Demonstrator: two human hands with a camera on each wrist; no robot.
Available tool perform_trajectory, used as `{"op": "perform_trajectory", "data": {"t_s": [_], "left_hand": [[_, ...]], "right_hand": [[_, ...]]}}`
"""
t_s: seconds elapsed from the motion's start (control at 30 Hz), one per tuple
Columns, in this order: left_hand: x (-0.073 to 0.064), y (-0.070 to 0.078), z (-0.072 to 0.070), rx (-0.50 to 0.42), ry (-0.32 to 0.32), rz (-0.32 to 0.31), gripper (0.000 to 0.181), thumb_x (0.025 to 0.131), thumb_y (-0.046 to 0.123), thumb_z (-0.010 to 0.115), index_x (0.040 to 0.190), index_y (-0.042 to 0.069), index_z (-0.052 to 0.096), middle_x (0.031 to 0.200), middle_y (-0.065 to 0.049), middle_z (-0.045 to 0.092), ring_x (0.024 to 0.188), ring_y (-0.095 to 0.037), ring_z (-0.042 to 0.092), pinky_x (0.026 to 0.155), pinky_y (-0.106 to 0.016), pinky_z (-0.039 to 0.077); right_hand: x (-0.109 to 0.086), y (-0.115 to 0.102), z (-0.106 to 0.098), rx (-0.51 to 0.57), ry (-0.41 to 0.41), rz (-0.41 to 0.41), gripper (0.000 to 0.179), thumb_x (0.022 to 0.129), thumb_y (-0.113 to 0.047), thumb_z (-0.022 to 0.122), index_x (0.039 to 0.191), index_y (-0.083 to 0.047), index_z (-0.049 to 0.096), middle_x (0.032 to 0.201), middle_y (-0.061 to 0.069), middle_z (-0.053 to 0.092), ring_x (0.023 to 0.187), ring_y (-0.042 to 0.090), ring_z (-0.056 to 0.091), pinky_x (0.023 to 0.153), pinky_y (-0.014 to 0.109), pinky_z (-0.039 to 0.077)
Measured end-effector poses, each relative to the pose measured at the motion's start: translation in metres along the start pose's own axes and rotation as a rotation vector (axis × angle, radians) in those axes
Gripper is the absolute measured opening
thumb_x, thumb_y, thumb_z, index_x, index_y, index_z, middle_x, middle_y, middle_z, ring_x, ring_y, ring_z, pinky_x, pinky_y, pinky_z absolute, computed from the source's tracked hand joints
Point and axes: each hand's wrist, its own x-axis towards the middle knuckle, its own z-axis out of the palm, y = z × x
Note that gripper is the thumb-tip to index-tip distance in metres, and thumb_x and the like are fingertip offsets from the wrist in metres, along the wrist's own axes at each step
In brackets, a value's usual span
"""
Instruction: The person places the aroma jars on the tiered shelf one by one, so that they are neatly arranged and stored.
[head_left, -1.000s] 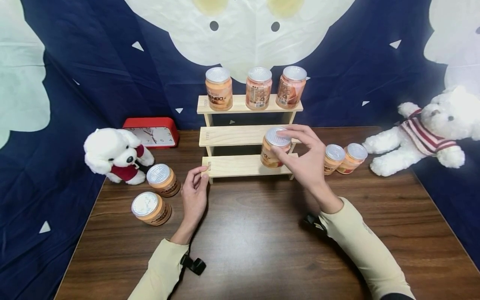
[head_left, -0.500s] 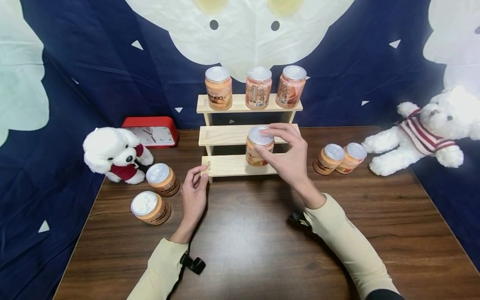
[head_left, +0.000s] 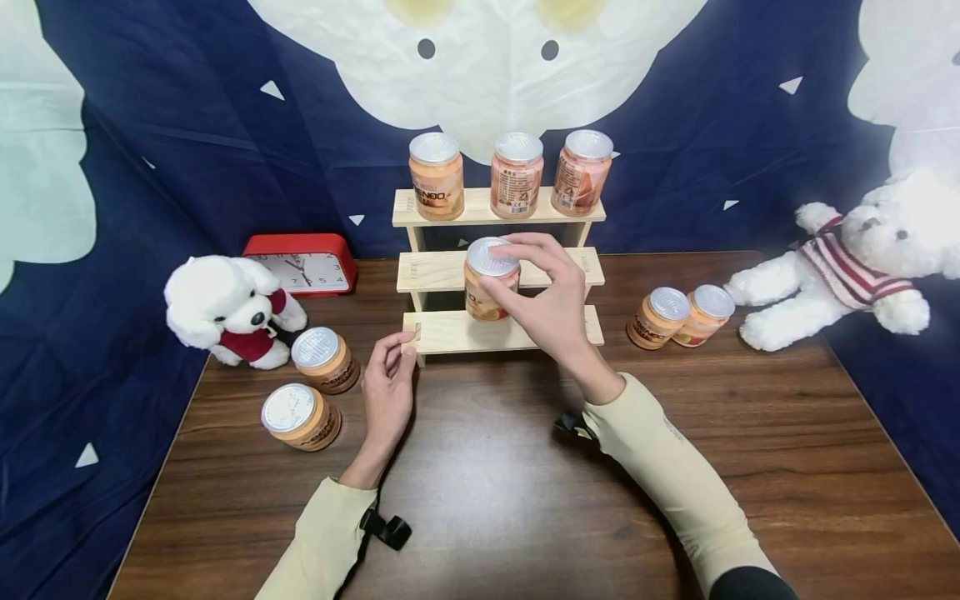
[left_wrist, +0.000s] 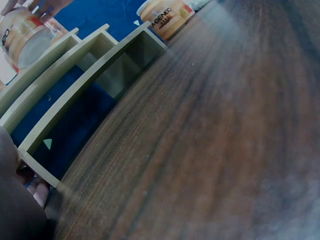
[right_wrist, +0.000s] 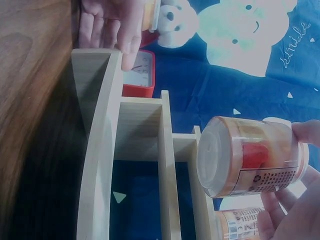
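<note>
A tiered wooden display rack (head_left: pixel 442 332) stands mid-table in the head view. My left hand (head_left: pixel 390 387) grips the left end of its lowest shelf, the fingers curled at the board's corner. By its silver lid my right hand (head_left: pixel 552 308) holds an orange-labelled jar (head_left: pixel 476 297), thumb on the near side and fingers across the top. This jar is upright in front of the middle shelf. In the right wrist view its clear base (right_wrist: pixel 212 157) shows, apart from the shelf boards. Three similar jars (head_left: pixel 516 187) stand on the top shelf.
Two jars (head_left: pixel 318 417) stand left of the left hand, beside a white plush dog (head_left: pixel 225 300) and a red clock (head_left: pixel 341 262). Two more jars (head_left: pixel 651 321) are right of the rack, near a plush bear (head_left: pixel 847 267). A blue curtain (head_left: pixel 225 167) hangs behind.
My right hand has carried the jar leftward along the rack from its right side to near the middle, and slightly up. The left hand has stayed at the shelf end.
</note>
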Motion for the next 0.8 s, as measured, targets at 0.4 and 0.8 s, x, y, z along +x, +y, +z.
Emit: {"op": "perform_trajectory", "data": {"t_s": [0.4, 0.8], "left_hand": [[0.001, 0.000, 0.000, -0.006, 0.011, -0.010, 0.022, 0.109, -0.003, 0.065, 0.130, -0.007, 0.069, 0.126, -0.027, 0.078, 0.107, -0.001, 0.071, 0.095, -0.015, 0.054], [0.001, 0.000, 0.001, -0.002, 0.008, -0.010, 0.022, 0.109, -0.003, 0.064, 0.130, -0.007, 0.069, 0.126, -0.026, 0.078, 0.108, -0.001, 0.071, 0.095, -0.016, 0.054]], "right_hand": [[0.012, 0.003, 0.020, 0.072, -0.021, 0.019, 0.034, 0.083, -0.004, 0.097, 0.114, 0.001, 0.085, 0.126, 0.018, 0.076, 0.124, 0.026, 0.066, 0.104, 0.038, 0.052], [0.016, 0.020, 0.033, 0.051, -0.017, 0.071, 0.031, 0.084, -0.003, 0.095, 0.113, 0.001, 0.085, 0.132, 0.016, 0.076, 0.128, 0.024, 0.066, 0.104, 0.038, 0.054]]}}
